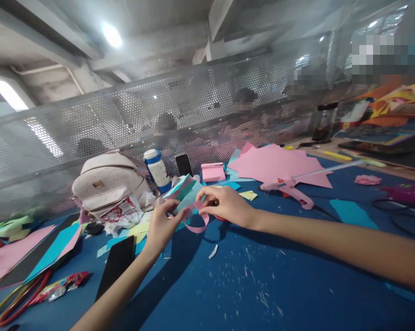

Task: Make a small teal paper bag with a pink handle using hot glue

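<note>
Left hand (166,221) and right hand (226,207) pinching pink strip (197,230) | curved, bowing downward | length running left-right

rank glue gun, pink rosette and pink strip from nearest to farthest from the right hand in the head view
1. Pink strip: in the grip of the right hand.
2. Glue gun: to the hand's right.
3. Pink rosette: farther right, past the glue gun.

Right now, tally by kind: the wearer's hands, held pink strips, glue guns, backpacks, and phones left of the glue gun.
Left hand and right hand: 2
Pink strip: 1
Glue gun: 1
Backpack: 1
Standing phone and flat phone: 2
Total: 7
</note>
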Demonstrator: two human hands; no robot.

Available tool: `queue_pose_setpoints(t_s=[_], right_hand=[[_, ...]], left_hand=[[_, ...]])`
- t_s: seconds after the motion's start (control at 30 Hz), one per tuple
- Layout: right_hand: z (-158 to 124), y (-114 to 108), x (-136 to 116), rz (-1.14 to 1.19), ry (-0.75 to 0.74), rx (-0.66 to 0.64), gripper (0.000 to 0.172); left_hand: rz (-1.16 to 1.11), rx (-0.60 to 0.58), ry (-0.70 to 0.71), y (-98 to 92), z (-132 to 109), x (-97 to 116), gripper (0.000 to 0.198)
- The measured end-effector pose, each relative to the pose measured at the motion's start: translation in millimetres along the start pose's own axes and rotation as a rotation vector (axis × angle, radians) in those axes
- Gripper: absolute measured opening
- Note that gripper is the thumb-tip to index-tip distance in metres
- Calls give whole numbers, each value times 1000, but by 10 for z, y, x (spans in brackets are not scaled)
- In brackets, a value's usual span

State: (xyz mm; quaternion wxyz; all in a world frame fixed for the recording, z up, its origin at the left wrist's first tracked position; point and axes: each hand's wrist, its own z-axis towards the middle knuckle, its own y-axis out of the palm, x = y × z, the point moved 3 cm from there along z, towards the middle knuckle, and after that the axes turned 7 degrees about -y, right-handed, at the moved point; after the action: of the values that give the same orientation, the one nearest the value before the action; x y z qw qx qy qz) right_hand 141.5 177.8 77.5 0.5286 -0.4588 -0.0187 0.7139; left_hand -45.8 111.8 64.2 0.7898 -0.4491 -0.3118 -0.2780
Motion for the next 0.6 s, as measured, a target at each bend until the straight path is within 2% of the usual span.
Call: queue_pose_setpoints(t_s=[0.1,0.27,0.37,0.47,0.6], right_hand=[[29,-40,24,-48,-15,-29,9],[83,-77,27,-121,-104,-112,22],[93,-88,-12,-136,-155,-137,25],[82,-99,-51,-171,-114,-155,24],[60,-114,-78,-298,-44,-184,20]], left_hand=[[15,-15,2,11,1,-15,11],[4,-42,-26,18,4,-10,10],[35,-96,-33,32,-4,20,14],[60,-158,-42,55,-15,41,18],[81,-180,-53,77,-28,47,22]])
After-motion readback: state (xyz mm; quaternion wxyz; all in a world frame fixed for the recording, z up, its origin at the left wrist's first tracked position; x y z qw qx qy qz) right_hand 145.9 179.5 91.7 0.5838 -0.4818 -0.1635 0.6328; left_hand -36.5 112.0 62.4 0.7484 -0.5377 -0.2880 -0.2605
